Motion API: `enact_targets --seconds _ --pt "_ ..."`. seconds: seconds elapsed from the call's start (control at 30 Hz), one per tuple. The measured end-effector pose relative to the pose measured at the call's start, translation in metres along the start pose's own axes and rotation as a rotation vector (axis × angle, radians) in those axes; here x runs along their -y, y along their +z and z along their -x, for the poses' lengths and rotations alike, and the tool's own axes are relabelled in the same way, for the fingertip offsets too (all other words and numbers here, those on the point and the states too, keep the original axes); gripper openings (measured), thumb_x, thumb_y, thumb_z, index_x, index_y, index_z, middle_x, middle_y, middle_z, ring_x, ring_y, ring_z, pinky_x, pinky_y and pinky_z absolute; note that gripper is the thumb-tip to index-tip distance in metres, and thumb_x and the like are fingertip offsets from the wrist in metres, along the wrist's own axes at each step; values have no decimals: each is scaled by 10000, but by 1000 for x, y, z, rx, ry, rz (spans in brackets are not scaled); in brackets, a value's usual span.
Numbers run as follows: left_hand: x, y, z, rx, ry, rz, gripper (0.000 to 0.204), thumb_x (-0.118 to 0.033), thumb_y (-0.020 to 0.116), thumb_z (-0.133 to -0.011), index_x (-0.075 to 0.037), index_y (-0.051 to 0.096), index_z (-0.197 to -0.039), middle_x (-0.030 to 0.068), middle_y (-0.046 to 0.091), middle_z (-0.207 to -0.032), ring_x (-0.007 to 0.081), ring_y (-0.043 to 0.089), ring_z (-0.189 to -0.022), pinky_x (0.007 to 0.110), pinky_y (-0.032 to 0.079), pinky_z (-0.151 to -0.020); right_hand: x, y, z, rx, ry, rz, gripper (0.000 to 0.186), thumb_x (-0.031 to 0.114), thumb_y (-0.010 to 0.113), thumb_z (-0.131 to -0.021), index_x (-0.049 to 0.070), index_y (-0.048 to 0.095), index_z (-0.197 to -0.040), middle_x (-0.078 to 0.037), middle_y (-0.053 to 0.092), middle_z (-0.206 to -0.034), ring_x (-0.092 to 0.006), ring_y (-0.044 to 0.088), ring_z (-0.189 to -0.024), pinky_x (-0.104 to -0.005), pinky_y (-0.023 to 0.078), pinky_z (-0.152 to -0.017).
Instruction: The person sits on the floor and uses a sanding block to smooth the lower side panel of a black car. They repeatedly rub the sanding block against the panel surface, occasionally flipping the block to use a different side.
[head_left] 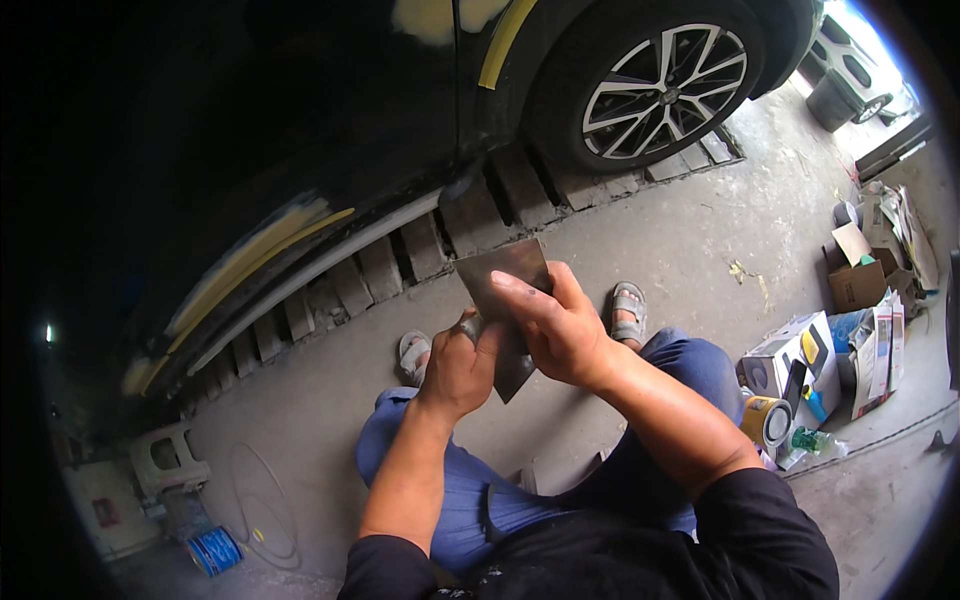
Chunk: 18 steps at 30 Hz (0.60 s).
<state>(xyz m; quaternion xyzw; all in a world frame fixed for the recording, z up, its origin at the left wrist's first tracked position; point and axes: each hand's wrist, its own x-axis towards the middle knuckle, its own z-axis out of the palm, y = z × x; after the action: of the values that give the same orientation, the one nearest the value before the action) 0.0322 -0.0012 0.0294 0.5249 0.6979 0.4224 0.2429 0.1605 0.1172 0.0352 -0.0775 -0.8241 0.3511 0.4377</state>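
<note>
A thin, flat, dark grey-brown rectangular sheet (480,272) is held tilted above my knees; I cannot tell if it is sandpaper or a plate. My left hand (458,368) is closed on its left edge, near the lower half. From the other side my right hand (562,325) grips it, fingers lying across its face and the thumb side toward the car. Part of the sheet is hidden behind the fingers. Ahead stands a black car (330,110) with yellowish filler patches (250,250) on its lower door and sill, edged by yellow tape (505,45).
The car's wheel (668,95) rests on a slatted floor grate (380,275). To the right are a cardboard box (862,285), a white box (790,355), a can (767,420) and a bottle (815,440). A blue tin (213,550) and a hose (270,545) lie lower left.
</note>
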Motion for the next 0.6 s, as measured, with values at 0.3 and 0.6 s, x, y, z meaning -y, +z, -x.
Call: enact_targets --seconds 0.3,0.6 --pt "-1 -5 1 172 -192 283 288 -213 514 -983 -5 589 -1167 97 689 -903 199 628 -812 347 489 -756 -3 -10 -9 78 51 -41 677 -107 622 -754 201 519 -1348 -148 524 -1018 -364 603 -826 -395 524 -680" --pt "-5 -11 -3 142 -64 33 306 -280 498 -974 5 581 -1046 224 663 -909 430 629 -861 449 491 -748 8 -2 6 51 52 21 573 -149 581 -782 66 543 -1311 -175 540 -994 -328 554 -810 -364 485 -695"
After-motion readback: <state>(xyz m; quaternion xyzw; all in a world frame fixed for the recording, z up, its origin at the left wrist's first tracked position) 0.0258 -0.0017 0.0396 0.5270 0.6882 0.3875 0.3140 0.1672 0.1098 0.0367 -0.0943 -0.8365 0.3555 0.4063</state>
